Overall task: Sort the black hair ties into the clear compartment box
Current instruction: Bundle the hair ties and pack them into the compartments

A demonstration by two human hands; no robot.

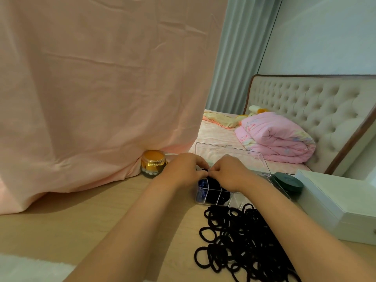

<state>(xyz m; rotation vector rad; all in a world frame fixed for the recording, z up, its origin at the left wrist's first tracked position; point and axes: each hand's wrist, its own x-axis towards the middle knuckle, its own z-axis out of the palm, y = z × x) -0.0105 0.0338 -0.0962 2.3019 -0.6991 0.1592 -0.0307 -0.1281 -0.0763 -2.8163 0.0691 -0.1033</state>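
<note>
A clear compartment box (200, 200) stands on the wooden table with its lid (230, 153) raised behind it. One compartment holds black hair ties (215, 192), another small blue items (201, 183). A big pile of loose black hair ties (242, 241) lies in front of the box. My left hand (183, 169) and my right hand (230, 171) meet over the box, fingers curled, pinching a black hair tie (205, 170) between them. Most of that tie is hidden by my fingers.
A gold-lidded jar (152, 163) stands left of the box against a hanging pink cloth (97, 88). A dark green round tin (288, 182) and a white box (335, 202) sit to the right. A bed with a folded pink quilt (278, 137) lies beyond.
</note>
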